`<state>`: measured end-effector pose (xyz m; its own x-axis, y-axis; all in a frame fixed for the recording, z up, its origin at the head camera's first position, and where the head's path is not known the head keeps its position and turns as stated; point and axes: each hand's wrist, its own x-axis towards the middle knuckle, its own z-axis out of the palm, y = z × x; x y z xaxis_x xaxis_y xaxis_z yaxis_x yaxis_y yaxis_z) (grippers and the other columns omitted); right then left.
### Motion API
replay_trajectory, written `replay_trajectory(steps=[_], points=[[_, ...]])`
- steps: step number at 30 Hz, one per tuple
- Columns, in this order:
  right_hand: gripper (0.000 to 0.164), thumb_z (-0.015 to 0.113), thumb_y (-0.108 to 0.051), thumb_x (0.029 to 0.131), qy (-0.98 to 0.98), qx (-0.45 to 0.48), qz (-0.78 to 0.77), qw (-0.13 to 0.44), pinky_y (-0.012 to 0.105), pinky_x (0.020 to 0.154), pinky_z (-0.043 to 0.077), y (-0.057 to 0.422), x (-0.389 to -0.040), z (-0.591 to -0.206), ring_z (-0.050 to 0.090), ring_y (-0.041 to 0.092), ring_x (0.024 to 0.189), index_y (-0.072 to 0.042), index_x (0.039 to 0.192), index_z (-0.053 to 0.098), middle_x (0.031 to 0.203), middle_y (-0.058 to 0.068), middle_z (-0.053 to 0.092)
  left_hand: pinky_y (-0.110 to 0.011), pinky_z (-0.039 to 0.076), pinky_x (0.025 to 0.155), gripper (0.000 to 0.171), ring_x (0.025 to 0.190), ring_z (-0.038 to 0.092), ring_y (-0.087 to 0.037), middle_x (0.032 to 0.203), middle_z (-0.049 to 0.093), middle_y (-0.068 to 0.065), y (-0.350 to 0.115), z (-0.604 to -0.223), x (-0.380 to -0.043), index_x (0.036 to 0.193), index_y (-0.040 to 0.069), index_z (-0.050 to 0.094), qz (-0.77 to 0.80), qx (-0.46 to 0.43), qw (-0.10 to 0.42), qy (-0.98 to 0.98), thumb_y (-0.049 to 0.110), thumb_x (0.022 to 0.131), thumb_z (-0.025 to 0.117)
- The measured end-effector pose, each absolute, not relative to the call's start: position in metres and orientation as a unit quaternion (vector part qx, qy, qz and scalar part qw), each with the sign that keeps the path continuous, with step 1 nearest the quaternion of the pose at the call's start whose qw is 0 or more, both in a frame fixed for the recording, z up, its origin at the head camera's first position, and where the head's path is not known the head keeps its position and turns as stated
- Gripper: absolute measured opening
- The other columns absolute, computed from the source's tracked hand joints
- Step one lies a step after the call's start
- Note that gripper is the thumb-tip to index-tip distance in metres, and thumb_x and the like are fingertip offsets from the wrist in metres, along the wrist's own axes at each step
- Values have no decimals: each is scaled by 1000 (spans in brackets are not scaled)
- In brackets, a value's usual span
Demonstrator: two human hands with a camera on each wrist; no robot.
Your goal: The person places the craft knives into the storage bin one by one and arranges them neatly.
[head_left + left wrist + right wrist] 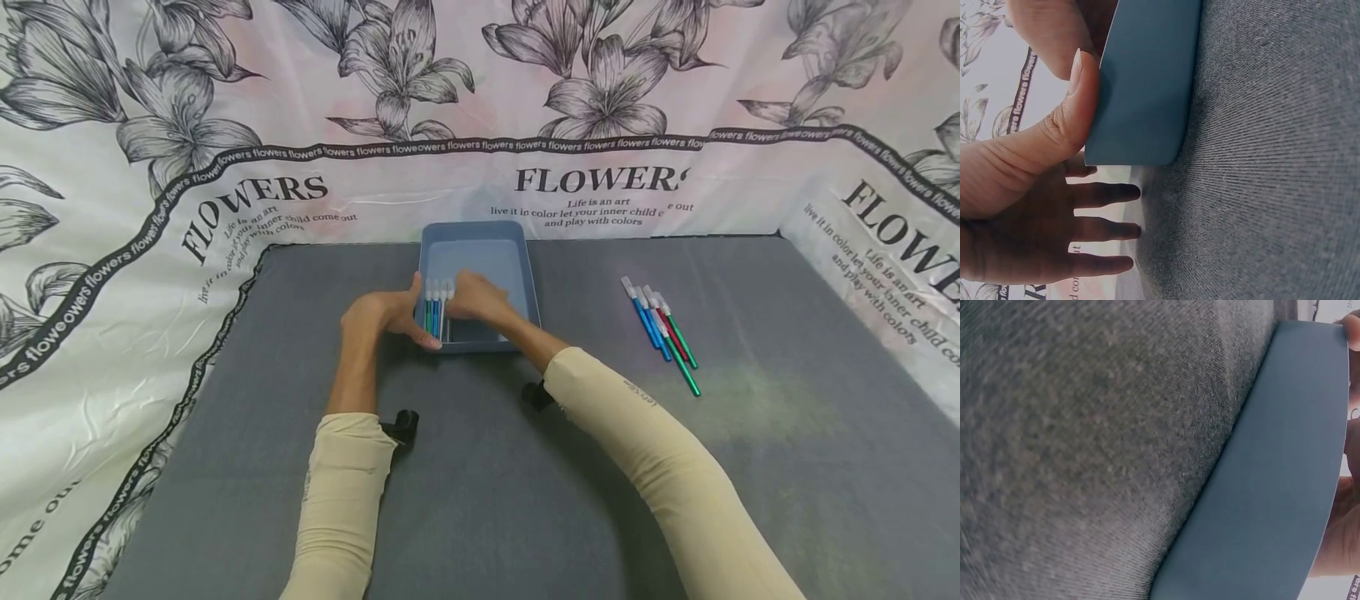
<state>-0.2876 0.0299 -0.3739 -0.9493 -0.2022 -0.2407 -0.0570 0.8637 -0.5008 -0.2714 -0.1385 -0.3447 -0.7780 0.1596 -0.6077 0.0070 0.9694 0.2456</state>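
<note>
A shallow blue-grey tray (487, 252) lies on the dark grey cloth. Along its left side, several slim pens (432, 317) with pale caps stand side by side, green and blue among them. My left hand (384, 312) is at the tray's near left corner. Its thumb (1060, 128) touches the near wall, and the other fingers stretch out straight past the corner. Inside the tray, my right hand (480, 297) reaches down with bent fingers beside the rightmost pen. The tray wall (1260, 481) hides part of that hand in the right wrist view, so whether it pinches a pen is unclear.
To the right of the tray, several loose pens (663, 329) in blue, red and green lie on the grey cloth (465, 483). A white flower-printed sheet (420, 192) rises behind and along both sides.
</note>
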Motion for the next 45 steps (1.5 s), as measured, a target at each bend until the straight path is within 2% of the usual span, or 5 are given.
replay_trajectory(steps=[3, 18, 34, 38, 45], points=[[13, 62, -20, 97, 957, -69, -247, 137, 63, 113, 40, 29, -282, -371, 50, 22, 81, -9, 97, 55, 86, 3, 49, -63, 21, 128, 133, 164, 11, -42, 177, -1, -17, -138, -345, -272, 165, 26, -23, 115, 51, 328, 936, 61, 87, 78], [40, 71, -24, 101, 956, -81, -227, 171, 26, 56, 38, 25, -283, -371, 42, 12, 55, -14, 68, 49, 59, -4, 42, -63, 24, 127, 134, 164, 11, -42, 177, -3, -17, -141, -348, -272, 166, 25, -22, 124, 61, 321, 937, 60, 86, 80], [36, 65, -16, 102, 939, -154, -251, 176, 23, 54, 38, 52, -273, -351, 40, 8, 48, 0, 70, 73, 52, -3, 50, -63, 23, 127, 134, 164, 9, -42, 178, -5, -16, -142, -347, -270, 165, 25, -25, 123, 62, 325, 936, 60, 87, 79], [31, 64, -17, 103, 937, -161, -262, 168, 24, 61, 46, 64, -269, -343, 62, 16, 62, 5, 87, 79, 65, 8, 69, -64, 24, 127, 135, 164, 11, -42, 178, -5, -16, -142, -347, -270, 165, 27, -25, 126, 53, 327, 935, 60, 86, 80], [31, 63, -19, 103, 938, -160, -273, 140, 29, 64, 47, 94, -259, -332, 71, 34, 81, 8, 104, 78, 98, 24, 78, -64, 22, 128, 135, 164, 10, -41, 178, -5, -15, -141, -348, -270, 165, 27, -24, 129, 53, 328, 935, 60, 85, 80]])
